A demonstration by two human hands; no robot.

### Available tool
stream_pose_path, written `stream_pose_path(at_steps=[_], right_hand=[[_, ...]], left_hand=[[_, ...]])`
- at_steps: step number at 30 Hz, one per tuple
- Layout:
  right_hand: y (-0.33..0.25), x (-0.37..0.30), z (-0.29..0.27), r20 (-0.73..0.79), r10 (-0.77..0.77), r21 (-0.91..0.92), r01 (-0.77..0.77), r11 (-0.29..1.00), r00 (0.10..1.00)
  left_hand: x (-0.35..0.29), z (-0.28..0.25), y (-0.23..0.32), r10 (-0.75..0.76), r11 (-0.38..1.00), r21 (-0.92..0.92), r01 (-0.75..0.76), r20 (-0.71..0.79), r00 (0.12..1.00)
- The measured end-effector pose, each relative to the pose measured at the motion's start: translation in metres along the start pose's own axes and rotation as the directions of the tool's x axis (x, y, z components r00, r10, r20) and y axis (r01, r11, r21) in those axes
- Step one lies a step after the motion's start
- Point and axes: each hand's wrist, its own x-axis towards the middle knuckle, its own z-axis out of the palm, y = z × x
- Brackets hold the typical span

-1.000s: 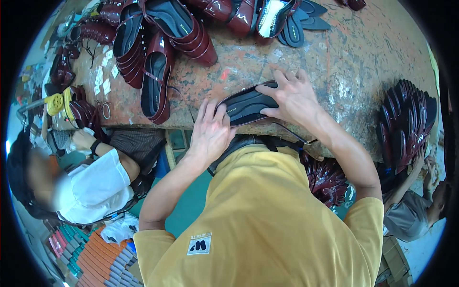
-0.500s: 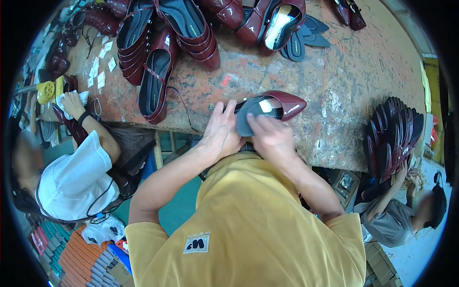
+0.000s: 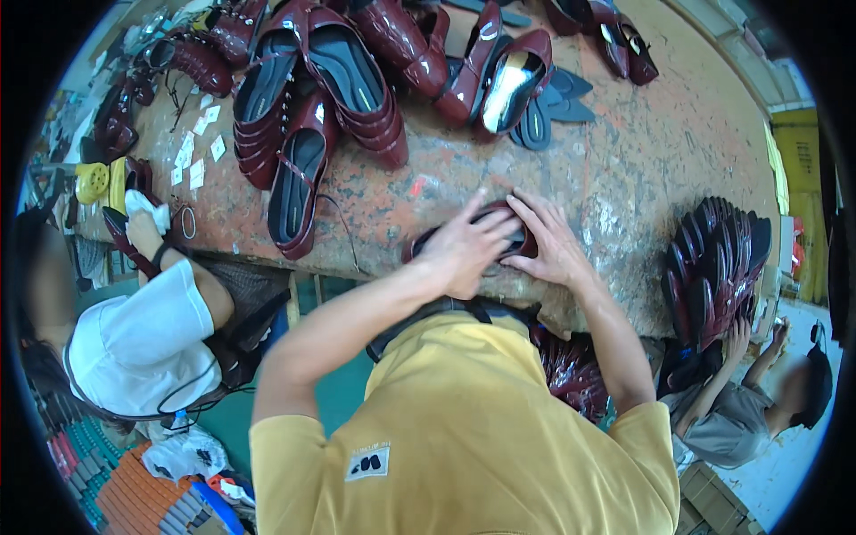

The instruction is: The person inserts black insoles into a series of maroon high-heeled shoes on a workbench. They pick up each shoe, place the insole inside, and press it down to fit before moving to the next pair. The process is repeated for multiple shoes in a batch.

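Note:
A dark red glossy shoe (image 3: 530, 243) lies on its side lengthwise at the near edge of the workbench, largely covered by my hands. Across its opening lies my left hand (image 3: 465, 250), fingers stretched out and apart, pressing down into the shoe. My right hand (image 3: 551, 245) curves around the toe end, thumb on the near side and fingers on the far side. A dark strip of the inside shows by the heel, left of my left hand. Whether a separate insole lies under my palm is hidden.
Several finished-looking red shoes (image 3: 299, 187) and dark insoles (image 3: 535, 125) lie across the workbench (image 3: 624, 169). Small white cards (image 3: 198, 174) are scattered at left. A person (image 3: 143, 330) works at left; another (image 3: 731, 401) at right holds a stack of red shoes (image 3: 709, 267).
The grey insole my right hand held over the shoe is no longer visible. My left hand has moved onto the shoe's opening, and my right hand has shifted to the toe.

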Motion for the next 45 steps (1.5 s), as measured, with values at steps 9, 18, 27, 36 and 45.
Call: stream_pose_path(at_steps=[9, 18, 27, 36, 45], right_hand=[[0.016, 0.004, 0.007, -0.076, -0.006, 0.053, 0.01, 0.999, 0.997], [-0.002, 0.002, -0.005, -0.111, -0.069, 0.061, 0.077, 0.995, 0.991], [-0.048, 0.029, -0.089, 0.368, 0.073, -0.368, 0.073, 0.927, 0.927], [-0.045, 0.03, -0.076, 0.692, 0.091, -0.466, 0.348, 0.813, 0.716], [-0.105, 0.095, 0.045, 0.373, -0.304, -0.248, 0.41, 0.877, 0.876]], left_hand=[[0.007, 0.026, -0.007, 0.058, 0.989, -0.123, -0.085, -0.208, 0.976], [-0.094, 0.001, -0.011, -0.482, 0.731, -0.639, 0.238, -0.237, 0.844], [-0.035, -0.099, -0.017, -0.312, 0.714, -0.558, -0.423, -0.795, 0.52], [-0.085, -0.044, -0.047, -0.467, 0.66, -0.705, -0.259, -0.656, 0.594], [-0.094, 0.082, -0.05, -0.621, 0.378, -0.91, -0.171, -0.386, 0.682]])
